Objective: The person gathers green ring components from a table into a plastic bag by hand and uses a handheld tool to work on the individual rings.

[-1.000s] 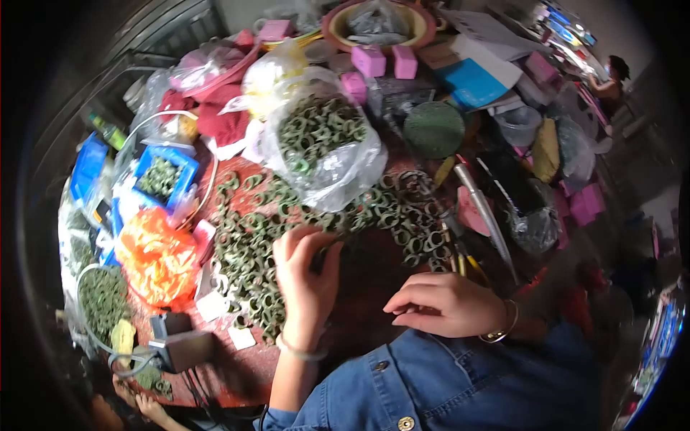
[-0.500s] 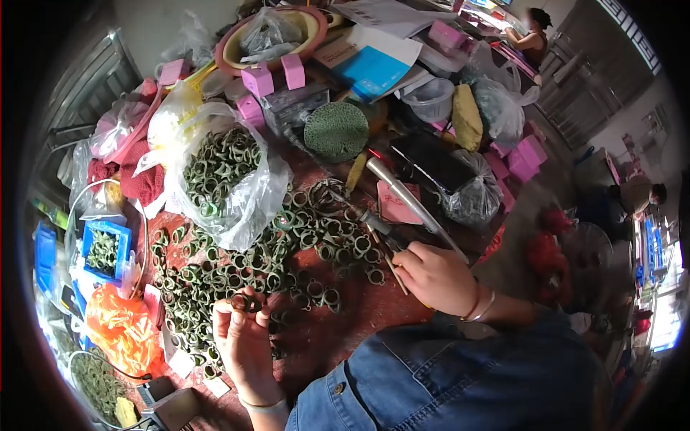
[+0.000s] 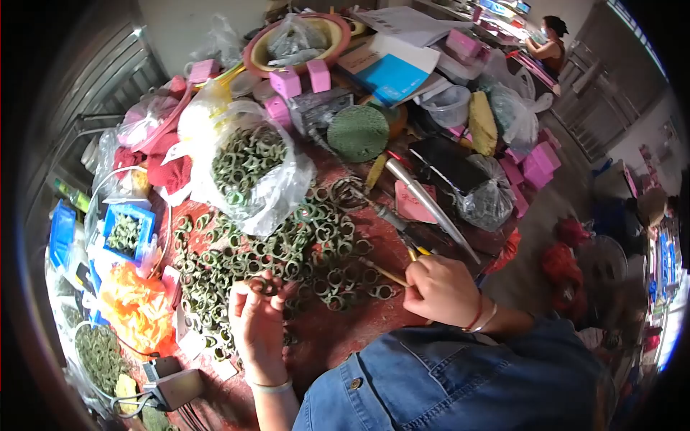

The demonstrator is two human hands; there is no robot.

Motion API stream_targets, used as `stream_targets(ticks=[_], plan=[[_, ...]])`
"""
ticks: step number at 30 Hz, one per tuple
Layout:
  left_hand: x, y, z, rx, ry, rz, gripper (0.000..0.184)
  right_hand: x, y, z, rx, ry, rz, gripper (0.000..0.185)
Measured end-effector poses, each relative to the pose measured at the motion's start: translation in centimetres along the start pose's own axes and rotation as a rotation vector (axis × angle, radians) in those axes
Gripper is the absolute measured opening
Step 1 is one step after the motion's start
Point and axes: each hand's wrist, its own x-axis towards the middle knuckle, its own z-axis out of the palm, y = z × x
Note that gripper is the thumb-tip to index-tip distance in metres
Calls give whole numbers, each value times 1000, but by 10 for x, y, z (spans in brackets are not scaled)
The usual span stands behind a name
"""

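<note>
Raised over the near left part of the red table, my left hand (image 3: 256, 327) pinches a dark ring (image 3: 264, 286) between its fingertips. Many greenish rings (image 3: 287, 251) lie spread on the table beyond and around it. My right hand (image 3: 444, 291), to the right, is closed round a thin wooden-handled tool (image 3: 387, 273) that points left toward the rings. Beyond that hand lies a tapered metal rod (image 3: 431, 208). A clear bag (image 3: 269, 205) full of more rings stands open behind the loose ones.
Pink blocks (image 3: 285, 83), a basin (image 3: 338, 43), a green round disc (image 3: 358, 134) and a black tray (image 3: 449, 167) lie at the back. On the left are a blue box (image 3: 147, 223) and an orange bag (image 3: 140, 305). Another person (image 3: 552, 49) sits far off.
My left hand has come up from the rings with one pinched in its fingers. My right hand has reached forward and closed on the thin tool. The camera view has shifted.
</note>
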Motion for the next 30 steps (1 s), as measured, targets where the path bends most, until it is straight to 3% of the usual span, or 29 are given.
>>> stream_targets(ticks=[3, 5, 9, 11, 13, 15, 18, 19, 22, 23, 26, 27, 29, 30], plan=[[-1, -4, 8, -162, 72, -44, 9, 5, -9, -15, 83, 72, 33, 20], [-2, -6, 10, -219, 62, -56, 9, 17, -20, -29, 401, 155, 51, 17], [-3, -4, 16, -252, 18, -92, 12, 37, -27, -50, 696, 350, 34, 8], [-3, -6, 12, -216, -6, -105, 15, 36, -26, -53, 820, 466, 137, 5], [-3, -4, 16, -199, -30, -116, 17, 35, -23, -63, 647, 507, 56, 6], [-4, -2, 17, -244, -34, -135, 25, 40, -14, -72, 216, 453, -164, 10], [-6, -3, 14, -218, -64, -170, 48, 48, -21, -63, -18, 328, -219, 15], [-6, -2, 14, -219, -60, -168, 48, 50, -20, -54, -17, 325, -221, 15], [-7, 1, 18, -213, -59, -182, 42, 55, -13, -27, 371, 159, -98, 19], [-7, 2, 19, -214, -59, -181, 42, 57, -5, -18, 370, 158, -99, 19], [-6, 4, 19, -230, -39, -213, 42, 60, 10, -10, 112, -182, -191, 10], [-6, 4, 19, -209, -14, -219, 42, 64, 3, -14, 109, -182, -193, 10], [-7, 4, 21, -196, 13, -226, 41, 77, -16, -18, 443, 24, -149, 14], [-7, 5, 25, -151, 51, -228, 39, 86, -19, -22, 595, 72, -291, 18]])
